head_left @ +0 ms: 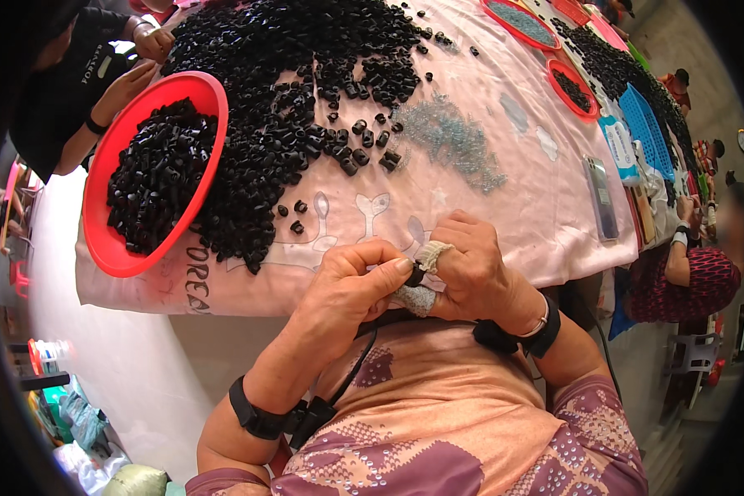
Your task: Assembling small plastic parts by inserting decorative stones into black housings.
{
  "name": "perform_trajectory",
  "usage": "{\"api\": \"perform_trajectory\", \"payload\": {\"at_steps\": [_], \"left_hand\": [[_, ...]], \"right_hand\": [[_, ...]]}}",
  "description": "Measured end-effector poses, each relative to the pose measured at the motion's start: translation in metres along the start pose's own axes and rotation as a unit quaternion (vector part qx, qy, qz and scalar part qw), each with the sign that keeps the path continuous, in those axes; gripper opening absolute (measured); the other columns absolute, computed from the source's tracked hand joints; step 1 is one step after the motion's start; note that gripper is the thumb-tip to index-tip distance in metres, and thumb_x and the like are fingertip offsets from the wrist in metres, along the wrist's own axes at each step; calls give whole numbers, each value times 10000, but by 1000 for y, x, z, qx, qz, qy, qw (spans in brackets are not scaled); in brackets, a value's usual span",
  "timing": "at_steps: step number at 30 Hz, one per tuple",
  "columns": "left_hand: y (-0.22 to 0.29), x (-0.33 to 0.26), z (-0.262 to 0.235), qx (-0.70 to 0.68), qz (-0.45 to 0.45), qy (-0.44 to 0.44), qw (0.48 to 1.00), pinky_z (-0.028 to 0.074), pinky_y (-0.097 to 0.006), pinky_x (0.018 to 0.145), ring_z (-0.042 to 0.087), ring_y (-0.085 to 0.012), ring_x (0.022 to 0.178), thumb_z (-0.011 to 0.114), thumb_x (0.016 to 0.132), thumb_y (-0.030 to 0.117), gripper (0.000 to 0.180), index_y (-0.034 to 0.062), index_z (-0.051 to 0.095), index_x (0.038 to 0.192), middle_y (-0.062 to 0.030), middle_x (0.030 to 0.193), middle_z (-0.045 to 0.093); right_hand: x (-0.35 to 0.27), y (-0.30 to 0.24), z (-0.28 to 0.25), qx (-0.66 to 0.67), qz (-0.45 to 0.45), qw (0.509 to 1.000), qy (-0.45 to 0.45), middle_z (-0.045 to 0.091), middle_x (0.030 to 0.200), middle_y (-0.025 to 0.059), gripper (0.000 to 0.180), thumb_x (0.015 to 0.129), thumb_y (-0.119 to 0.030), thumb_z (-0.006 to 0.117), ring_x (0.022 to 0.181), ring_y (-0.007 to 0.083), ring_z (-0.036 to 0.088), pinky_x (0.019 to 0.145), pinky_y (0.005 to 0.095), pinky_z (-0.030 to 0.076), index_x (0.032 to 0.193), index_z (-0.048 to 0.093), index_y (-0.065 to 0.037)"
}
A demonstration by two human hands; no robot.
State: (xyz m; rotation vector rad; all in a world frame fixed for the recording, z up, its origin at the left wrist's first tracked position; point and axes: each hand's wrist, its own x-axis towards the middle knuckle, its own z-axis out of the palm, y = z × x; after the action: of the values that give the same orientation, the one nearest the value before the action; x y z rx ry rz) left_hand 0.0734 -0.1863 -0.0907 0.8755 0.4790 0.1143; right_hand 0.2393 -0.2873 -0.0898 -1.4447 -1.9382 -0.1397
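Observation:
Close to my body, at the table's near edge, my two hands meet. My left hand (349, 277) pinches a small black plastic part (416, 279) between thumb and finger. Curled against the same part is my right hand (478, 263), with a cream cloth cover (434, 255) on one finger and a grey cover (417, 299) on the thumb. The fingers hide most of the part. Beyond my hands, a large heap of black plastic parts (289, 91) spreads over the pink cloth. Small clear bluish pieces (455, 140) lie scattered to the right of the heap.
A red basin (215, 91) full of black parts stands at left. A phone (601, 198), a wipes pack (618, 149), a blue basket (646, 132) and smaller red trays (572, 109) are at right. Co-workers sit at far left (58, 107) and right (686, 281).

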Motion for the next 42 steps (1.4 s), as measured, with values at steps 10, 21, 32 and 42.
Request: {"api": "perform_trajectory", "payload": {"at_steps": [10, 21, 32, 42], "left_hand": [[11, -6, 12, 72, 11, 8, 997, 322, -181, 522, 397, -2, 605, 606, 928, 225, 187, 75, 597, 816, 73, 701, 475], [11, -7, 8, -137, 23, -32, 990, 478, -228, 529, 596, -119, 634, 531, 905, 98, 99, 14, 554, 952, -84, 840, 601], [5, -3, 2, -160, -12, -20, 987, 481, -280, 643, 594, -192, 751, 443, 931, 191, 216, 8, 553, 961, -102, 864, 589], [11, -4, 8, -2, -23, 25, 999, 449, -235, 635, 558, -98, 705, 499, 943, 259, 243, 56, 588, 843, -29, 766, 582]], "right_hand": [[3, -2, -4, 139, 45, 987, -61, 516, 604, 63, 267, 704, -246, 753, 523, 265, 527, 511, 341, 416, 689, 565, -56], [2, 0, -6, 419, 427, 801, -8, 563, 739, -41, 138, 877, -124, 667, 649, 36, 504, 553, 208, 412, 884, 625, 7], [60, 24, 14, 74, 242, 964, -82, 581, 799, 123, 189, 796, -130, 668, 681, 277, 603, 626, 360, 488, 965, 658, -47], [74, 34, 35, -115, 136, 974, -138, 550, 886, 173, 151, 726, -72, 598, 780, 358, 600, 669, 431, 492, 871, 585, -29]]}}
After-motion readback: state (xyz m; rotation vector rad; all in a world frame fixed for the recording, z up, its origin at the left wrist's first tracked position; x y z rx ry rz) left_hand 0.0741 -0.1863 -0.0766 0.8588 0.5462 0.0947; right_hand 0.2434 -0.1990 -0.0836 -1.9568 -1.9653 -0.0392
